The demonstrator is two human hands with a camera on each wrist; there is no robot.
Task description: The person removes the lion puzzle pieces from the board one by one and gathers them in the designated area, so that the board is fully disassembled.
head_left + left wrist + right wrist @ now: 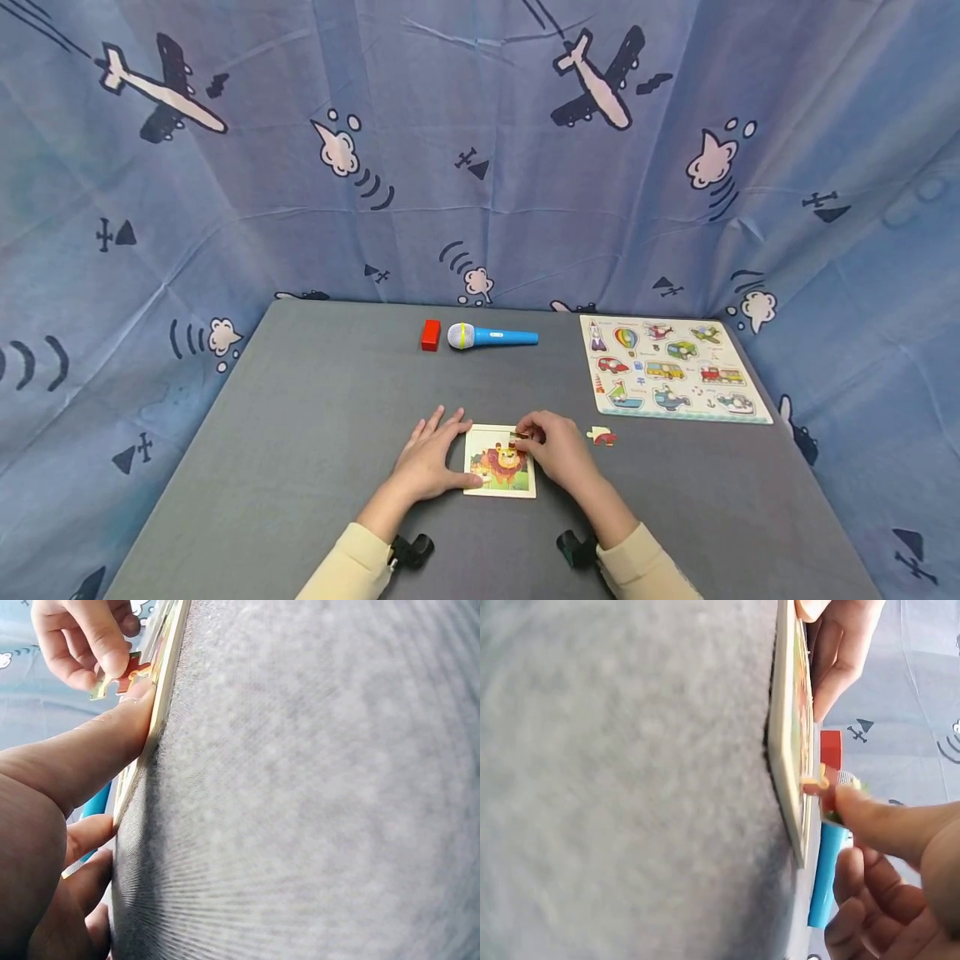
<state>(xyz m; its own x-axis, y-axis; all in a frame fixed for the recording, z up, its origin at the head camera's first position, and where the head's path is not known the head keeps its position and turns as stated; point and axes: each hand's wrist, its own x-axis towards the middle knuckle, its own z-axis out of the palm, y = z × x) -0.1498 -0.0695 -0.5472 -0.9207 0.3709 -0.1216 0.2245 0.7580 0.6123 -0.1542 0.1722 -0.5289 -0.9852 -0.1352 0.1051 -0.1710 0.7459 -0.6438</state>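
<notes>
A small square lion puzzle board (pixel 500 493) with a pale wooden frame lies on the grey table. My right hand (pixel 558 448) pinches a jigsaw piece (pixel 829 791) between thumb and fingers, over the upper right part of the board. In the left wrist view that piece (pixel 133 671) shows red, yellow and green, held tilted. My left hand (pixel 429 462) is spread at the board's left side; its thumb rests on the lower left corner and a fingertip touches near the upper left corner. Another red and cream jigsaw piece (pixel 602 436) lies just right of my right hand.
Farther back sit a red block (pixel 431 335) and a blue toy microphone (pixel 504 337). A large vehicle puzzle board (pixel 678 408) lies at the back right of the table (pixel 300 400). A blue curtain (pixel 420 167) with airplane prints hangs behind.
</notes>
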